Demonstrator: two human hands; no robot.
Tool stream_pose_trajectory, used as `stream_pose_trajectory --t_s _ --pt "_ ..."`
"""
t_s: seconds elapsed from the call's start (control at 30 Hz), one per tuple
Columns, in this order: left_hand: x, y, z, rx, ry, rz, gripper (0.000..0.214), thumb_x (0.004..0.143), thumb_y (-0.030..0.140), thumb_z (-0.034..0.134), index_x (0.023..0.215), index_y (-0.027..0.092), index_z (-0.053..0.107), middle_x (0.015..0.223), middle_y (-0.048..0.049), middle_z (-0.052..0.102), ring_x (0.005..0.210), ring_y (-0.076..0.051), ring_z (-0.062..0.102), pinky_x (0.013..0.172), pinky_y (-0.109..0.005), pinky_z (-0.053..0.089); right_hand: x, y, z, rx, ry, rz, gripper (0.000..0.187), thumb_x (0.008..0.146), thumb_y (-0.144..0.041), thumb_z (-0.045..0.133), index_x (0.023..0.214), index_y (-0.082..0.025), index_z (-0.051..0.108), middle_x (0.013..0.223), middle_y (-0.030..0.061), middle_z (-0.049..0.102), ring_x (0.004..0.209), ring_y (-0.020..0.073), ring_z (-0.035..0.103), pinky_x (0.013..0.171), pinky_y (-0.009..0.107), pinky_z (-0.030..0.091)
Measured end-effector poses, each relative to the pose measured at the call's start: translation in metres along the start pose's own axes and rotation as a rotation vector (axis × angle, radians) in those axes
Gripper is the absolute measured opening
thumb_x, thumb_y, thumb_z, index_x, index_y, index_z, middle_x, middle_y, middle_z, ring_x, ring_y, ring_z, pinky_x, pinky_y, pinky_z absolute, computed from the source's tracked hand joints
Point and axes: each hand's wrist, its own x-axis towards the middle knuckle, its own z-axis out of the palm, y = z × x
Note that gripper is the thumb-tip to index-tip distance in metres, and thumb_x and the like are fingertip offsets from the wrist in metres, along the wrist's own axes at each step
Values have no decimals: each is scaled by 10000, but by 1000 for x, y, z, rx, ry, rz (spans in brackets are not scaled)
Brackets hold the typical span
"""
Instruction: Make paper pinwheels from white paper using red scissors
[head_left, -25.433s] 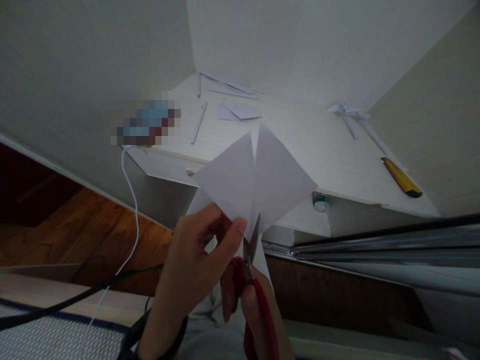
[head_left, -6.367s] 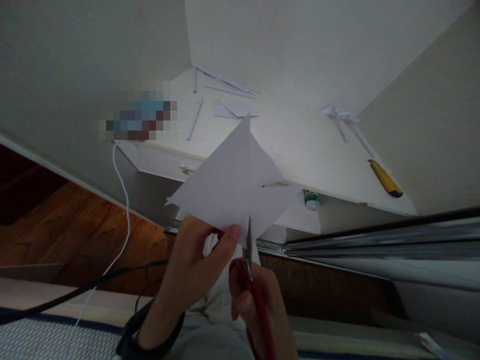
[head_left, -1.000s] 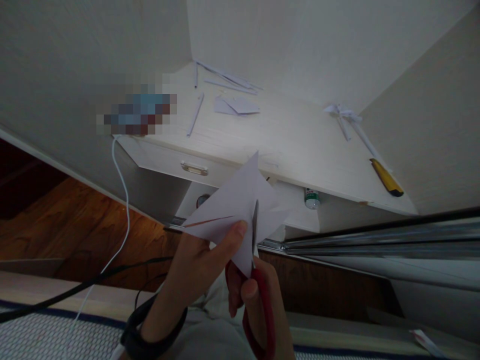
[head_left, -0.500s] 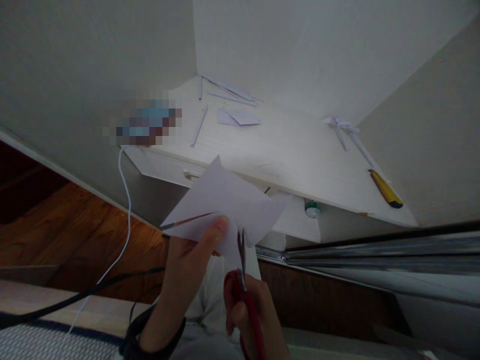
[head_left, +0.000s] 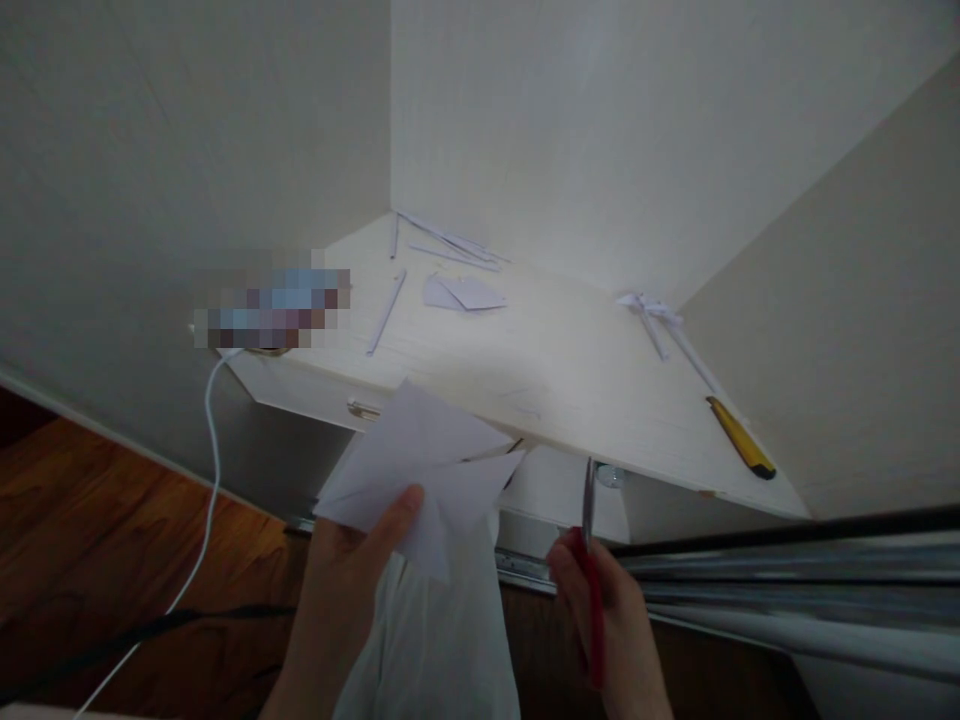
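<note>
My left hand (head_left: 367, 545) pinches a sheet of white paper (head_left: 427, 440), thumb on top and fingers hidden underneath. Slits run into the paper from its left and right sides, and a pointed flap hangs below the thumb. Off to the right, my right hand (head_left: 607, 600) is wrapped round the red handles of a pair of scissors (head_left: 589, 520). Their blades point up and look closed, apart from the paper. Beyond the hands, several rolled paper sticks (head_left: 386, 312) and cut paper pieces (head_left: 469, 293) lie on the white desk (head_left: 570, 350).
A yellow utility knife (head_left: 739, 437) lies near the desk's right end, beside joined paper rolls (head_left: 675, 330). A pixelated object (head_left: 277, 305) with a white cable (head_left: 212, 450) sits at the left end. Under the desktop, a small bottle (head_left: 609, 475) is partly visible in an open drawer (head_left: 559, 485).
My right hand has moved the scissors right, away from the paper, and their blades have closed. The paper has turned in my left hand. The view has tilted, lowering the desk in the picture.
</note>
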Motion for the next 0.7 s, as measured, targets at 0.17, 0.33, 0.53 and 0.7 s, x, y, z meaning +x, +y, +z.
stream_pose_trajectory --t_s 0.17,0.33,0.53,0.7 --pt "2 -13 4 -72 54 -146 129 762 333 670 829 224 670 1035 -84 758 996 -296 716 823 -375 624 16 -6 11 261 -48 -182 382 761 -569 675 845 -199 718 760 49 696 577 152 560 553 266 468" --pt "0 -14 8 -89 -4 -183 332 709 382 726 996 219 694 1001 -86 772 972 -307 722 818 -381 624 15 -30 35 488 -221 -210 445 854 -606 539 969 -210 707 756 41 671 609 156 560 585 279 472" --pt "-7 -6 4 14 -88 -160 382 648 442 772 926 185 722 873 -91 782 940 -328 722 785 -393 621 8 -64 44 582 -131 -97 397 659 -505 771 917 -215 692 726 -2 616 612 144 536 579 256 451" --pt "-8 -10 -9 121 -57 -33 387 642 415 776 952 190 719 1047 -108 751 1012 -323 689 771 -366 604 3 -72 37 522 -92 -87 217 693 -361 740 737 -199 601 534 -70 467 522 106 422 511 215 349"
